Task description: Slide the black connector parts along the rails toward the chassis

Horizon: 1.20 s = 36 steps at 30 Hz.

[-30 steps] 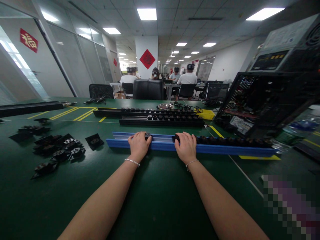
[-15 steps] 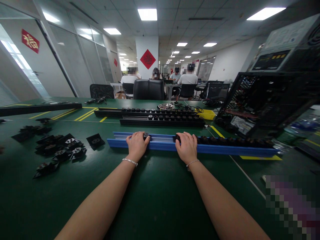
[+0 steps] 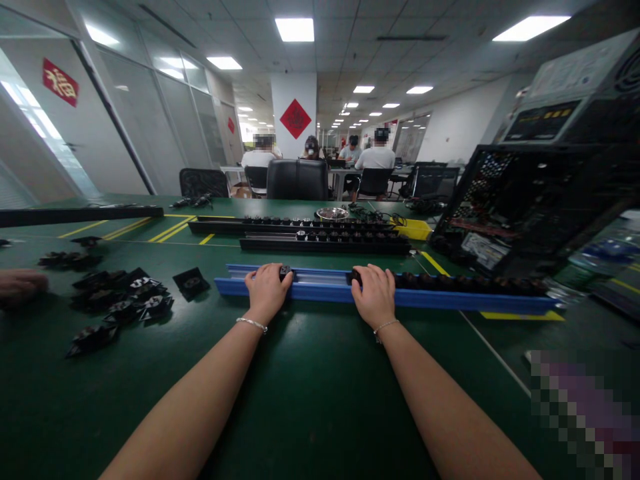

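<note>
Left hand [image 3: 267, 291] pinches a small black part [image 3: 285, 271] in the blue rail [image 3: 320, 291]; right hand [image 3: 374, 293] presses the seated row [image 3: 450, 281]—slide level, rail pinned flat.

Around you: green counter [image 3: 310, 400] with yellow tape lines [image 3: 165, 227]. Loose black socket parts [image 3: 120, 300] piled on your left, one lying apart [image 3: 190, 282] just right of the pile. A co-worker's hand [image 3: 20, 285] rests at the far left edge, near that pile. Two black rails [image 3: 310, 235] loaded with black inserts lie side by side further back, a metal bowl [image 3: 331, 213] behind them. Open PC case [image 3: 530, 207] stands on your right. Black chairs [image 3: 295, 179] and seated people [image 3: 375, 157] beyond. Red diamond sign [image 3: 295, 118] on the pillar.
</note>
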Tool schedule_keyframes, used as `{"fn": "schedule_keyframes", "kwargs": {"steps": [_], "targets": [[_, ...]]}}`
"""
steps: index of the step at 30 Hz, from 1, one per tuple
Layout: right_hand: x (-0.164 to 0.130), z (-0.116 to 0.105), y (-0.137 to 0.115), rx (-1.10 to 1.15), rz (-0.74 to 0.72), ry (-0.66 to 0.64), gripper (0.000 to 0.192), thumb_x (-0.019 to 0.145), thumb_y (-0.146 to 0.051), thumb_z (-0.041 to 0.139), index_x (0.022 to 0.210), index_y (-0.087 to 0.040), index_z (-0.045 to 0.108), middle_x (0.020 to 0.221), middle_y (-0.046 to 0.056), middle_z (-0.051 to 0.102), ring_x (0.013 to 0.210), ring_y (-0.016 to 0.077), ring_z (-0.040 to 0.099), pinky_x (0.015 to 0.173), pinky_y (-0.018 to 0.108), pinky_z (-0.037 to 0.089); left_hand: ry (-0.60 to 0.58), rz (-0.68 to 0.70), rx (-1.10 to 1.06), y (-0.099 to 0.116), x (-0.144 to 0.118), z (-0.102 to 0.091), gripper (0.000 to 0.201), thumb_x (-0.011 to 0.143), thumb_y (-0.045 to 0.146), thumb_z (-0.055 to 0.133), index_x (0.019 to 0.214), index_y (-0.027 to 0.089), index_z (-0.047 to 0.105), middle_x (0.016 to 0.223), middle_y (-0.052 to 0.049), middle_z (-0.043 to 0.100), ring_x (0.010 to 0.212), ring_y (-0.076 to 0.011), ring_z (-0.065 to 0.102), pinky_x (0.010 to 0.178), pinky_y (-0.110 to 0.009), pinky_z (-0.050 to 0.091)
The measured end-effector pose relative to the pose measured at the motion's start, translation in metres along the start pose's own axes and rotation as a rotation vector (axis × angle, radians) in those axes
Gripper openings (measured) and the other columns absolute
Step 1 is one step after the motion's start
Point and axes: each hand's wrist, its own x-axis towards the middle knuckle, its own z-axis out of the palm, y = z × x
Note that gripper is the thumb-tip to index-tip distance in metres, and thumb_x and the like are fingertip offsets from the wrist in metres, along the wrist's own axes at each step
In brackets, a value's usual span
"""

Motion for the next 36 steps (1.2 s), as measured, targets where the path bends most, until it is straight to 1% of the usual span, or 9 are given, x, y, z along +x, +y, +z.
{"fn": "schedule_keyframes", "kwargs": {"steps": [14,23,36], "targets": [[-0.001,0.002,0.001,-0.026,-0.006,0.006,0.033,0.085,-0.031,0.038,0.110,-0.020,0.057,0.112,0.007,0.062,0.116,0.0227,0.044,0.106,0.044,0.017,-0.007,-0.003,-0.003,-0.005,0.001,-0.003,0.029,0.084,0.041,0.045,0.099,0.022,0.061,0.109,-0.007,0.065,0.109,-0.0236,0.052,0.094,-0.045,0.027],[-0.001,0.003,0.001,-0.012,-0.008,0.012,0.032,0.085,-0.031,0.039,0.110,-0.020,0.057,0.111,0.007,0.062,0.115,0.0224,0.045,0.105,0.044,0.016,-0.010,-0.005,0.010,-0.017,0.005,-0.007,0.029,0.084,0.040,0.044,0.100,0.021,0.060,0.107,-0.007,0.066,0.110,-0.0242,0.052,0.094,-0.047,0.027],[0.000,0.003,0.001,-0.026,-0.004,-0.006,0.033,0.085,-0.031,0.039,0.111,-0.020,0.056,0.113,0.007,0.061,0.116,0.0226,0.044,0.105,0.045,0.017,-0.020,-0.009,0.047,-0.034,0.008,-0.014,0.033,0.084,0.041,0.043,0.102,0.020,0.060,0.109,-0.008,0.065,0.110,-0.0245,0.052,0.095,-0.045,0.027]]}}
